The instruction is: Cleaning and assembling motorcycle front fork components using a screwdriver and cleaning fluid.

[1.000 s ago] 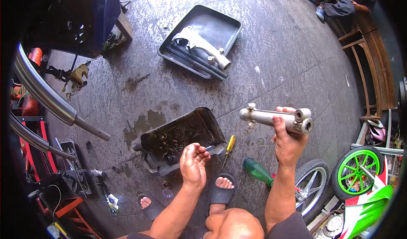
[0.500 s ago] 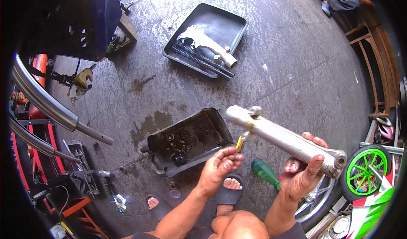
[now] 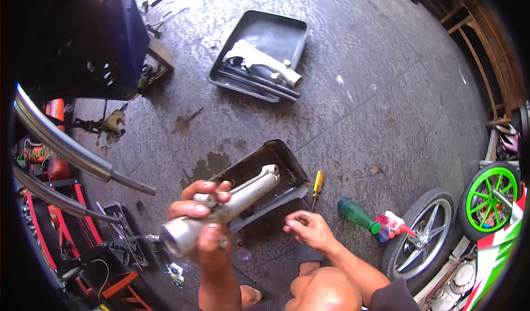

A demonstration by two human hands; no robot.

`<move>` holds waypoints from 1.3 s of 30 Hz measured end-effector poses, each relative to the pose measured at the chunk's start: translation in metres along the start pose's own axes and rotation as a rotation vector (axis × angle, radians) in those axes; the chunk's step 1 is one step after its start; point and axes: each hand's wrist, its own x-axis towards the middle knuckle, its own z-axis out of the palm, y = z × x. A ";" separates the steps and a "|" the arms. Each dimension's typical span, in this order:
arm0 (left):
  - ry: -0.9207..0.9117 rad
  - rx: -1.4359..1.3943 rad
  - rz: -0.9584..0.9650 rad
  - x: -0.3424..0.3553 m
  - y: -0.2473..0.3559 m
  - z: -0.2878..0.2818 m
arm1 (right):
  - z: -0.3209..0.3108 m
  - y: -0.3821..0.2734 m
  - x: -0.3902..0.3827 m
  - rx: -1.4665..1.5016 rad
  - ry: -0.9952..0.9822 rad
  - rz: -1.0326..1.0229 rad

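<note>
My left hand (image 3: pixel 207 225) grips a silver fork lower leg (image 3: pixel 243 199), fingers and thumb wrapped round it near its wide, open-mouthed end. That end tilts toward me at lower left; the narrow end points away over the black oil pan (image 3: pixel 279 206). The leg and my hand cover part of the pan's contents. My right hand (image 3: pixel 310 231) is off the leg, near the pan's right corner, fingers loosely bent and seemingly holding nothing. Just beyond it, a screwdriver (image 3: pixel 318 183) with a yellow handle lies beside the pan.
A black tray (image 3: pixel 279 27) farther off holds another silver fork leg (image 3: pixel 262 60) and dark springs. At right are a green bottle (image 3: pixel 356 211), a spoked wheel (image 3: pixel 422 236) and a green-rimmed wheel (image 3: pixel 488 198). Shiny fork tubes (image 3: pixel 72 140) jut in from the left.
The fork leg has swung from the right to the left and turned round. My left hand has taken hold of it; my right hand has let go and moved left, beside the pan.
</note>
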 end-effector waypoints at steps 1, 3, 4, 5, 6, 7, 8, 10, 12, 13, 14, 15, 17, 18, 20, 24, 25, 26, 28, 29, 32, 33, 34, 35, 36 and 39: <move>-0.098 0.106 -0.013 0.003 0.000 -0.007 | -0.001 0.016 -0.002 0.035 0.065 0.069; -0.240 0.230 -0.042 0.006 -0.011 -0.013 | -0.021 0.054 -0.015 0.068 0.204 0.142; -0.286 0.232 -0.056 0.004 -0.025 -0.012 | -0.041 0.074 -0.027 0.074 0.272 0.144; -0.319 0.251 -0.121 0.003 -0.030 -0.008 | -0.057 0.091 -0.041 0.189 0.366 0.150; -0.349 0.288 -0.151 0.001 -0.037 -0.010 | -0.072 0.105 -0.048 0.312 0.454 0.154; -0.336 0.320 -0.176 -0.002 -0.043 -0.012 | -0.085 0.114 -0.050 0.486 0.531 0.193; -0.327 0.346 -0.209 -0.005 -0.047 -0.015 | -0.095 0.122 -0.053 0.662 0.618 0.235; -0.378 0.440 -0.168 -0.006 -0.053 -0.023 | -0.117 0.130 -0.052 0.956 0.526 0.198; -0.359 0.465 -0.189 -0.008 -0.060 -0.024 | -0.134 0.122 -0.048 1.115 0.327 0.182; -0.394 0.511 -0.169 -0.009 -0.064 -0.023 | -0.139 0.116 -0.044 1.105 0.329 0.185; -0.429 0.557 -0.150 -0.010 -0.067 -0.022 | -0.144 0.112 -0.039 1.169 0.202 0.179; -0.435 0.559 -0.153 -0.012 -0.073 -0.021 | -0.149 0.107 -0.035 1.229 0.075 0.173; -0.444 0.564 -0.119 -0.016 -0.078 -0.019 | -0.155 0.101 -0.031 1.227 0.046 0.202; -0.463 0.575 -0.086 -0.018 -0.079 -0.018 | -0.156 0.098 -0.029 1.237 0.013 0.230; -0.470 0.584 -0.075 -0.019 -0.080 -0.015 | -0.157 0.091 -0.023 1.243 0.007 0.235; -0.519 0.622 -0.011 -0.024 -0.083 -0.006 | -0.167 0.092 -0.015 1.372 0.006 0.235; -0.526 0.637 0.023 -0.026 -0.085 -0.010 | -0.159 0.084 -0.012 1.371 -0.003 0.173; -0.515 0.629 0.021 -0.028 -0.086 -0.013 | -0.150 0.075 -0.011 1.367 -0.011 0.109; -0.476 0.778 0.167 -0.026 -0.081 -0.006 | -0.132 0.039 -0.018 1.244 -0.011 -0.064; -0.446 0.792 0.175 -0.028 -0.080 -0.005 | -0.118 0.015 -0.022 1.106 0.114 -0.287; -0.301 0.788 0.180 -0.033 -0.077 -0.012 | -0.080 -0.049 -0.047 0.992 0.158 -0.553; -0.295 0.788 0.188 -0.032 -0.074 -0.011 | -0.068 -0.065 -0.058 0.908 0.170 -0.609; -0.260 0.810 0.236 -0.030 -0.070 -0.011 | -0.056 -0.078 -0.067 0.825 0.180 -0.664; -0.223 0.837 0.283 -0.027 -0.065 -0.012 | -0.047 -0.088 -0.074 0.696 0.187 -0.720; -0.217 0.847 0.291 -0.025 -0.058 -0.015 | -0.034 -0.094 -0.081 0.699 0.173 -0.719; -0.236 0.780 0.086 -0.021 -0.049 -0.023 | -0.005 -0.106 -0.091 0.145 0.469 -1.022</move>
